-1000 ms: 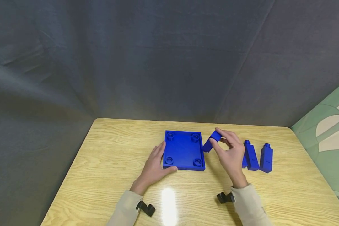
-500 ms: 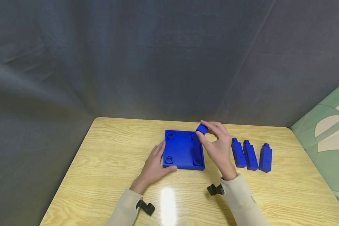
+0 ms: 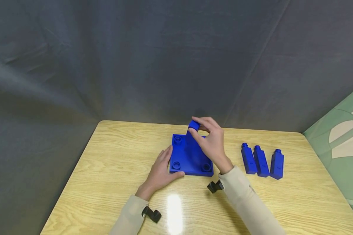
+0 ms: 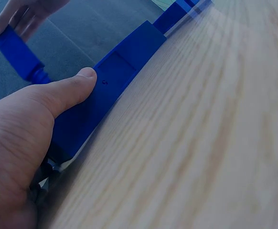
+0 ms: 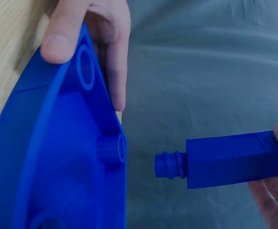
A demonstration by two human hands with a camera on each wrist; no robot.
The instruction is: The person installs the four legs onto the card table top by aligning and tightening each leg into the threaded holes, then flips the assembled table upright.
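Observation:
A square blue tray (image 3: 191,158) with a round socket in each corner lies on the wooden table (image 3: 111,169). My left hand (image 3: 166,164) rests against its near left corner, fingers straight along the left side and thumb (image 4: 84,78) on the front wall (image 4: 122,71). My right hand (image 3: 198,128) pinches a blue block (image 3: 193,126) with a threaded peg (image 5: 170,165) by its top end. It holds the block above the tray's far left part, peg pointing toward a socket (image 5: 112,148) and apart from it.
Three more blue pegged blocks (image 3: 261,161) lie side by side on the table to the right of the tray. A dark grey cloth backdrop (image 3: 164,65) hangs behind the table's far edge. Black wrist mounts (image 3: 214,186) sit by both sleeves.
My right hand has carried the blue block leftward and up, from beside the tray's right edge to above its far left part. The left hand has stayed on the tray.

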